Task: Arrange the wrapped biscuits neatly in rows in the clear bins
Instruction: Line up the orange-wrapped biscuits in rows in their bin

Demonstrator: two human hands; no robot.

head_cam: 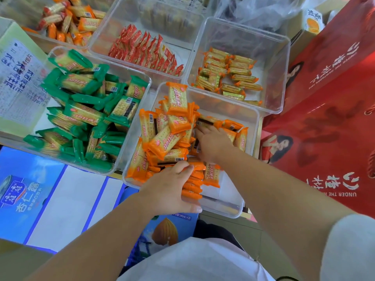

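Both hands are inside the clear bin (229,193) nearest the person. Along the bin's near side, a row of orange biscuit packs (192,185) stands on edge. The left hand (170,189) clasps this row, with the thumb over the top and the fingers curled round the near end. In the left half of the bin lies a loose heap of orange packs (168,128), and 1 pack (177,98) leans on the far rim. The right hand (213,142) rests palm down on packs in the middle of the bin, just beyond the row. Its fingers reach toward the heap, and whether they pinch a pack cannot be told. A bin of green packs (87,110) sits left of this bin. Bins of red packs (146,49) and gold packs (229,76) sit beyond it.
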